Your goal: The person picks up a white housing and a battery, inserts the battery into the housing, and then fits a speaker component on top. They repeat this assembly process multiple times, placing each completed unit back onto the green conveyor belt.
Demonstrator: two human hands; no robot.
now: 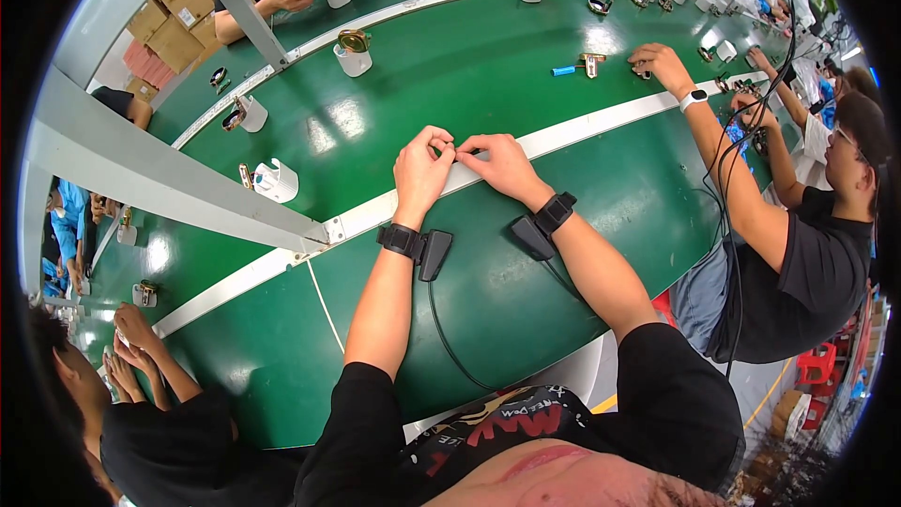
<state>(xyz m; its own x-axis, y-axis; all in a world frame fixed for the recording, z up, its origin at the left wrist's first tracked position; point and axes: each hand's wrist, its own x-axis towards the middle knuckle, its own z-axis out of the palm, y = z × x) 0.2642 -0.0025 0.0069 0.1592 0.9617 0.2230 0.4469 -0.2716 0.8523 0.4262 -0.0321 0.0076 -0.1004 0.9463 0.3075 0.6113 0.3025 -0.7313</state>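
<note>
My left hand (419, 169) and right hand (504, 164) meet fingertip to fingertip over the white stripe (601, 119) that runs along the green conveyor belt (488, 66). Fingers on both are curled in and pinched together at the meeting point; whatever sits between them is too small and hidden, so I can't tell what they hold, if anything. Both wrists carry black strap-on sensor bands (402, 239), each with a black box and a thin black cable trailing back toward my body.

Outward: a white plastic cup-shaped housing (277, 180) lies on the belt to my left, near the grey metal frame beam (160, 178). Further up, a white cylinder with a brass-coloured round part on top (353, 53) stands on the belt, well apart from my hands. A small blue stick-shaped item (563, 69) lies up right. To my right, a co-worker's hand (660, 64) with a white wristwatch rests on the belt by the stripe.
</note>
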